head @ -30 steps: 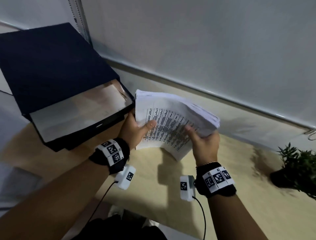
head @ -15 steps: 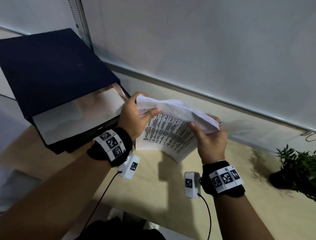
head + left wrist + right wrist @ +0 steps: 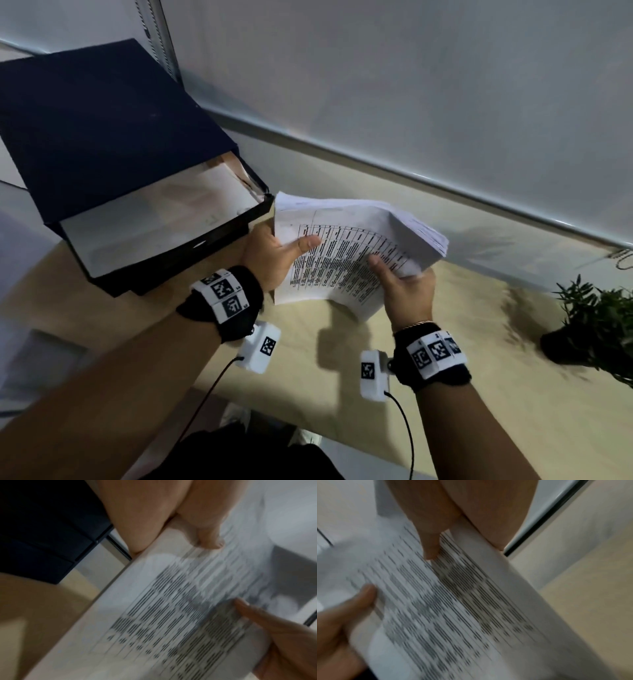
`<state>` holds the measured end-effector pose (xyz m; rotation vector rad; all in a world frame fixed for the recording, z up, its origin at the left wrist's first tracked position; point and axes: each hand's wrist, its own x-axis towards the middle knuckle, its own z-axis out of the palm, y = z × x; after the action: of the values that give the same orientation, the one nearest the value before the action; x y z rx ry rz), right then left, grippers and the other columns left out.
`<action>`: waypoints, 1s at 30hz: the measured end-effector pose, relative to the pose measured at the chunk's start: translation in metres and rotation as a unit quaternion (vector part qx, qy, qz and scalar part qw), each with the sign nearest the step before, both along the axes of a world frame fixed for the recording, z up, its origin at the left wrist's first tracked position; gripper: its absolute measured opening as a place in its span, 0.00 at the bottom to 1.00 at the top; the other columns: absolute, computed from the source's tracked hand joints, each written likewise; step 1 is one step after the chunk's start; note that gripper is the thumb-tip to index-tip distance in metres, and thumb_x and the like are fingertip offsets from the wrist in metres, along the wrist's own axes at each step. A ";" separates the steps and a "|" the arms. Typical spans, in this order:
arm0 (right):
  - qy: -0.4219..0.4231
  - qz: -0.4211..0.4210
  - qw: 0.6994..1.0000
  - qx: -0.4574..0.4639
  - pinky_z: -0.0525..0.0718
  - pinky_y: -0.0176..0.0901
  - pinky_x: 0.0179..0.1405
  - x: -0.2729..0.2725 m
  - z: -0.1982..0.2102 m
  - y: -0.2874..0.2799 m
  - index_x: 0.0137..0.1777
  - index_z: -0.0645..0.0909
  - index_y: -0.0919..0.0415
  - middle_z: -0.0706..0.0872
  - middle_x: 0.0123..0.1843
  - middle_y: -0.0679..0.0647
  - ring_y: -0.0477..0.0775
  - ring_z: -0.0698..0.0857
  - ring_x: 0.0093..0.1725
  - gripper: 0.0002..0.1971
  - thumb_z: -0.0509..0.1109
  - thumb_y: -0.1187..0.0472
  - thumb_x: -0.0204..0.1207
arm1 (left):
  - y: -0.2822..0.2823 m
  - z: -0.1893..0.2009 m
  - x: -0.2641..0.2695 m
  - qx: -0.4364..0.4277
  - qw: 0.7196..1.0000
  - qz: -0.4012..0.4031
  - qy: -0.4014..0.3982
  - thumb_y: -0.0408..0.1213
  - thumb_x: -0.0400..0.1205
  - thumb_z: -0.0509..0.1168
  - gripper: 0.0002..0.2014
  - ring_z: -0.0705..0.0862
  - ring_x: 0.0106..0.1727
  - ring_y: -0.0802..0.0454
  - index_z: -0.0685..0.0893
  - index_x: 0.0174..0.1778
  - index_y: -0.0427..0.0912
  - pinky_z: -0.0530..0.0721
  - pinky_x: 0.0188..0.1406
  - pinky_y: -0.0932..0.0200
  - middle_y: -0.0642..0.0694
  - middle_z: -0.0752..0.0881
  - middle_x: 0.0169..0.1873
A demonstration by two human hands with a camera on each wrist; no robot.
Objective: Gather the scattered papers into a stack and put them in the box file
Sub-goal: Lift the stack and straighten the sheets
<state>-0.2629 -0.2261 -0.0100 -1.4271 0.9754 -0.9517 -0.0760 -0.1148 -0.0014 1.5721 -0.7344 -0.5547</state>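
**Paper stack held beside the open box file**

Both hands clamp the stack of papers (image 3: 346,253) in the air above the wooden table (image 3: 513,394). The left hand (image 3: 270,255) grips its left edge, thumb pressed on the printed top sheet; the right hand (image 3: 406,291) grips the right edge the same way — thumb on top, fingers underneath. The stack bows between them. Its upper left corner sits just beside the dark box file (image 3: 102,144), whose open mouth shows a pale lining. A potted plant (image 3: 596,325) stands at the far right.
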 end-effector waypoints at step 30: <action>-0.013 -0.110 0.994 0.001 0.87 0.43 0.48 -0.057 -0.001 -0.045 0.42 0.92 0.49 0.93 0.41 0.44 0.46 0.90 0.43 0.04 0.81 0.60 0.71 | -0.001 0.002 -0.001 0.021 0.990 0.106 -0.086 0.35 0.75 0.74 0.05 0.83 0.38 0.81 0.86 0.45 0.45 0.78 0.41 0.81 0.58 0.88 0.37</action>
<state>-0.3201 -0.2715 -0.0105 -1.3204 1.1295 -1.1264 -0.0770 -0.1160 0.0005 1.7280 -0.6764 -0.2833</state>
